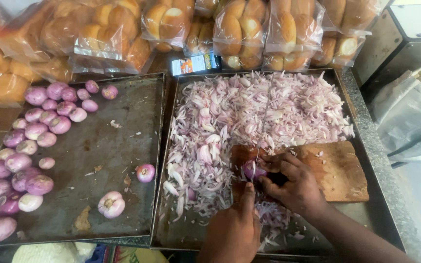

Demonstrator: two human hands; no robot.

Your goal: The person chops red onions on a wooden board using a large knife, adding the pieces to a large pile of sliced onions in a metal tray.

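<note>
My left hand (232,229) comes up from the bottom edge and grips a knife handle, forefinger laid along the spine. The knife (262,129) shows edge-on as a thin blade running away from me over the pile. My right hand (293,185) presses a purple onion piece (252,169) against the blade on a wooden cutting board (339,170). The board lies in the right metal tray (366,214), which is heaped with sliced onion (249,112).
The left metal tray (118,146) holds several peeled whole onions (35,131) along its left side, plus two loose ones (111,204). Bagged bread buns (239,29) are stacked at the back, with a phone (196,63) below them. A plastic bag (410,112) lies at right.
</note>
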